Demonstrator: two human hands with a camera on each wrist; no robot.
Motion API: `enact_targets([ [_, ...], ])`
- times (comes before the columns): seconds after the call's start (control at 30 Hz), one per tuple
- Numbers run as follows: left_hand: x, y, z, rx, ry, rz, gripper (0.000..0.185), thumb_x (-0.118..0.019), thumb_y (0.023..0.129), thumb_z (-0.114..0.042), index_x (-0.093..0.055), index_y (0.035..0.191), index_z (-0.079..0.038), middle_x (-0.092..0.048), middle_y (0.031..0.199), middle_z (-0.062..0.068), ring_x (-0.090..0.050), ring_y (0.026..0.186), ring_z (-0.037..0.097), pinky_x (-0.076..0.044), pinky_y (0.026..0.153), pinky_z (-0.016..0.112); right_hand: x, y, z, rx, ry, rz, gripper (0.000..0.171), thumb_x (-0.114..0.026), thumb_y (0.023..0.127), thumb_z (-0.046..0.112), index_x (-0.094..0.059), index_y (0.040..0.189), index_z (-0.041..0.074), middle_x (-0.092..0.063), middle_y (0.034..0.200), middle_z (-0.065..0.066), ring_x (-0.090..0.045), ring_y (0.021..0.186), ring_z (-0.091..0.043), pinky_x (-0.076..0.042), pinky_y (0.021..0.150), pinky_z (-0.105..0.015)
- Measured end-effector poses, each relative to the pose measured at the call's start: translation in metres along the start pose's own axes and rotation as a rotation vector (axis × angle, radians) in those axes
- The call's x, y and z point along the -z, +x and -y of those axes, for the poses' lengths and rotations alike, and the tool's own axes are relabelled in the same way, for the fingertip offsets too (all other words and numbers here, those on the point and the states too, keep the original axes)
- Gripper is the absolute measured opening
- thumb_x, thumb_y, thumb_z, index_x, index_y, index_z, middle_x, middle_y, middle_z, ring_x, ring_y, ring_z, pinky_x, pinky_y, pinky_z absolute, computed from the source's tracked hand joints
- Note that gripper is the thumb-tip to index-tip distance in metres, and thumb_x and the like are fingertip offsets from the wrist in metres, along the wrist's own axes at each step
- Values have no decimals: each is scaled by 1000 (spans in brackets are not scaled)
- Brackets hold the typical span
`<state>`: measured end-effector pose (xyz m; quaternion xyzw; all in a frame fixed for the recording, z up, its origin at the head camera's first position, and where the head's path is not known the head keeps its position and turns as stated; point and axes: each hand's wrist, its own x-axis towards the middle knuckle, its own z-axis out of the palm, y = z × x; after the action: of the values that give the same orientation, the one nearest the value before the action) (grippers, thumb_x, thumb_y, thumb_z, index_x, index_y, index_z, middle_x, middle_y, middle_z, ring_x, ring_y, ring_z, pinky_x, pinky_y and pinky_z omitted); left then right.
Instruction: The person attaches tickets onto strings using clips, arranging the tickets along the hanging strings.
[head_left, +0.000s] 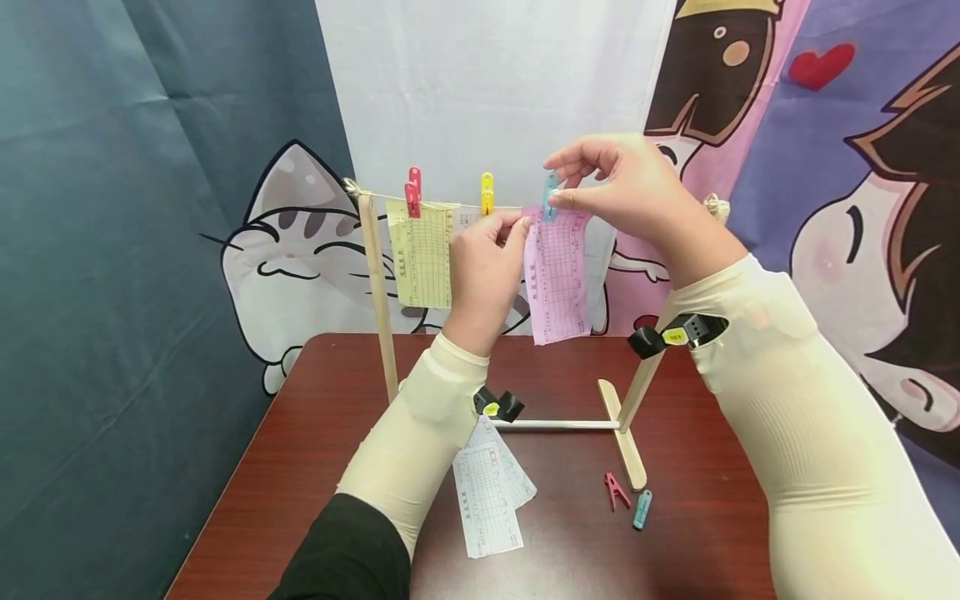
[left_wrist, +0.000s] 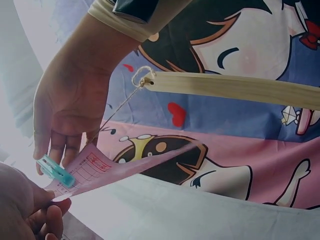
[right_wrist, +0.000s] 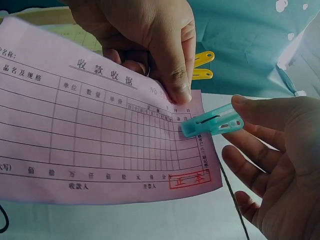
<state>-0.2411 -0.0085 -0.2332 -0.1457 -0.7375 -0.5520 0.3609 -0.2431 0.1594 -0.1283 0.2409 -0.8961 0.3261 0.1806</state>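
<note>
A pink receipt slip (head_left: 558, 275) hangs at the right part of a string stretched between two wooden posts. My left hand (head_left: 487, 258) pinches its upper left corner between thumb and fingers. A light blue clothespin (right_wrist: 212, 121) bites the slip's top edge. My right hand (head_left: 622, 179) holds this clothespin by the handle end, thumb on one side and fingertips behind. Further left on the string, a yellow-green receipt (head_left: 422, 258) hangs under a red clothespin (head_left: 413, 193). Between the two hangs a whitish slip (head_left: 465, 218), mostly hidden by my left hand, at a yellow clothespin (head_left: 487, 193).
Two white receipts (head_left: 487, 500) overlap on the brown table (head_left: 300, 500), partly behind my left forearm. A red clothespin (head_left: 617, 492) and a blue one (head_left: 642, 509) lie near the wooden foot (head_left: 628, 442) of the right post. A white rod (head_left: 558, 425) joins the stand low down.
</note>
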Motion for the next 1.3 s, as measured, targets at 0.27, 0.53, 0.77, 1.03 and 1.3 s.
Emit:
enact_targets([
  [0.27,1,-3,4,10,-25,18,15,-71,91,-21,-77,102,-13,-70,79,-5,-61,65,5,-53,56,23,1,-2,-5,29,-41,11,38,-78,83,34,-71,120,24,-69,96,-1,-53,91,-12,-38,76,-25],
  [0.53,2,-5,3,20,-22,28,18,-71,91,-24,-76,105,-14,-70,81,-5,-61,66,5,-53,57,22,2,-5,-5,22,-75,40,46,-79,82,37,-68,125,27,-70,104,-3,-54,103,-14,-38,90,-37],
  [0.77,7,-9,4,8,27,30,21,-71,91,-27,-76,107,-13,-72,85,-5,-63,69,3,-54,61,20,4,-11,-6,52,-54,13,46,-78,82,37,-67,125,25,-68,116,0,-53,117,-15,-34,106,-43],
  [1.03,22,-23,14,-124,90,-59,23,-73,89,-28,-75,103,-11,-70,84,-3,-59,66,4,-51,60,20,-10,-42,-10,344,-51,-350,35,-78,82,22,-72,115,11,-66,124,1,-52,122,-16,-35,103,-31],
  [1.3,46,-84,61,-222,108,-95,14,-74,88,-24,-76,90,-9,-66,75,-2,-56,60,11,-47,55,24,-60,-117,-35,466,37,-344,22,-80,74,3,-72,95,0,-70,94,-11,-59,88,-24,-41,82,-26],
])
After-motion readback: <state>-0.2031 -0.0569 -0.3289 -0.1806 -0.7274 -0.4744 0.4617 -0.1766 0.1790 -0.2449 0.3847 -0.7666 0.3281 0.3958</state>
